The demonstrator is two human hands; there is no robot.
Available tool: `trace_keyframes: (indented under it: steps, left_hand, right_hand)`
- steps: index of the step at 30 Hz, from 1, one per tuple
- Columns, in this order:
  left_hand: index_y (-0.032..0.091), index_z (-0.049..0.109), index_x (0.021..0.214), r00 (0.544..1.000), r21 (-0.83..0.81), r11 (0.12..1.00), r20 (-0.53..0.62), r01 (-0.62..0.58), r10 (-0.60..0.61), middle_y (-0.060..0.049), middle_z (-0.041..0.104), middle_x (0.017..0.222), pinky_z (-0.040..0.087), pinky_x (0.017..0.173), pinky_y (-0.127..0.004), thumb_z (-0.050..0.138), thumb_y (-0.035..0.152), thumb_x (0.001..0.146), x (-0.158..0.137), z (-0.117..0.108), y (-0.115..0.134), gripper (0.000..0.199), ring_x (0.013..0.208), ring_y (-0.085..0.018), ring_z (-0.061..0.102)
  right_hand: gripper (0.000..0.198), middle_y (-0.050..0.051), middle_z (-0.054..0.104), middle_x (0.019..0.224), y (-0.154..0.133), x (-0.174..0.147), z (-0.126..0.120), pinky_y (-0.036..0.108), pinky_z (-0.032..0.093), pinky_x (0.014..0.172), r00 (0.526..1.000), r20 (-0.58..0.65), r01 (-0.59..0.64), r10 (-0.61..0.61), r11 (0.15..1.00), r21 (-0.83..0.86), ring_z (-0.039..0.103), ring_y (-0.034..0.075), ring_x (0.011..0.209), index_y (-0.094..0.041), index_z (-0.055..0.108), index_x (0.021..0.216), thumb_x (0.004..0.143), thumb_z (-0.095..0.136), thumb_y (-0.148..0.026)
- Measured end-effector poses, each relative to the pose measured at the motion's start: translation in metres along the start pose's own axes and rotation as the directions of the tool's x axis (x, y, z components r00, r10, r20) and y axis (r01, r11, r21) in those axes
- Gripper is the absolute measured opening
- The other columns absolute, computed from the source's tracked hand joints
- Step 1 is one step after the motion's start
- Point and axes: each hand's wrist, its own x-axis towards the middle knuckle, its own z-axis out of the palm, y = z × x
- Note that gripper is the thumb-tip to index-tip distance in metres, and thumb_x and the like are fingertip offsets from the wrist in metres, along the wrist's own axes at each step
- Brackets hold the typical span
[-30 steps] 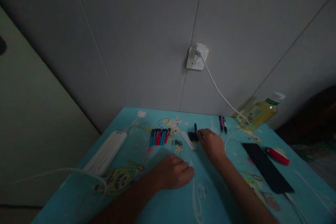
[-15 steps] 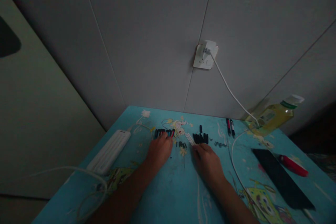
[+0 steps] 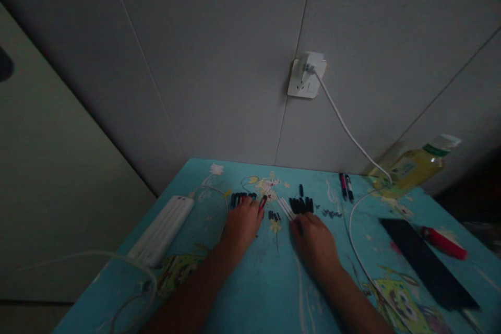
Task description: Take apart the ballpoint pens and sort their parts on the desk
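Observation:
My left hand (image 3: 243,223) has its fingers closed on a red-and-black pen barrel (image 3: 262,202), at the right end of a row of dark and red pen barrels (image 3: 238,199). My right hand (image 3: 313,235) rests curled on the table, its fingertips at the lower end of some thin white sticks (image 3: 286,208). What its fingers hold, if anything, is hidden. Just beyond it stand several black pen caps (image 3: 301,204) side by side, with one more black cap (image 3: 301,190) behind them. Between my hands lie small dark pieces (image 3: 274,215).
Two pens (image 3: 346,187) lie at the back right, near small grey bits (image 3: 332,213). A yellow bottle (image 3: 415,169), a dark flat strip (image 3: 428,263) and a red-handled object (image 3: 444,242) are farther right. A white power strip (image 3: 162,229) lies left; cables cross both sides.
My left hand has shifted slightly right with the red-and-black pen barrel, drawing it away from the row. My right hand stays by the white sticks. The view has tilted a little.

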Motion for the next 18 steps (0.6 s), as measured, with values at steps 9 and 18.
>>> trace_keyframes:
  steps: [9,18]
  left_hand:
    - [0.02,0.056,0.102,0.99,-0.173,0.985,-0.132,0.021,-0.044,-0.008,0.06,0.104,0.046,0.068,-0.027,0.039,0.035,0.1,-0.001,0.001,0.001,0.023,0.083,-0.019,0.063]
    - [0.021,0.057,0.108,0.946,-0.751,0.657,-0.262,-0.074,-0.193,-0.004,0.066,0.098,0.048,0.079,-0.028,0.041,0.033,0.099,-0.001,-0.004,0.001,0.022,0.088,-0.017,0.063]
  right_hand:
    - [0.022,0.008,0.064,0.094,-0.005,-0.003,0.001,0.03,0.041,0.083,0.999,-0.016,0.035,-0.035,0.999,0.022,0.059,0.02,0.09,-0.02,0.066,0.098,0.097,0.045,-0.025]
    - [0.027,0.01,0.065,0.11,-0.002,0.075,-0.004,0.026,0.039,0.092,0.997,0.055,-0.046,0.045,0.999,0.013,0.058,0.02,0.105,-0.019,0.066,0.113,0.096,0.047,-0.025]
